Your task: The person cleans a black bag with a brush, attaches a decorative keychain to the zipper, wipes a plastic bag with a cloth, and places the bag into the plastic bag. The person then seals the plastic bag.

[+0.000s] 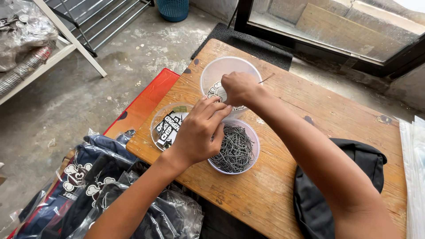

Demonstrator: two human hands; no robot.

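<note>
Three clear plastic bowls clustered near the wooden worktop's (pixel 274 186) left edge, right hand (pixel 239 87) closed in a pinch over the far bowl (pixel 230 71), left hand (pixel 201 130) fingers together above the bead-chain bowl (pixel 237 148), sticker bowl (pixel 170 126) beside, black cloth (pixel 363 163) at the near right edge.
</note>
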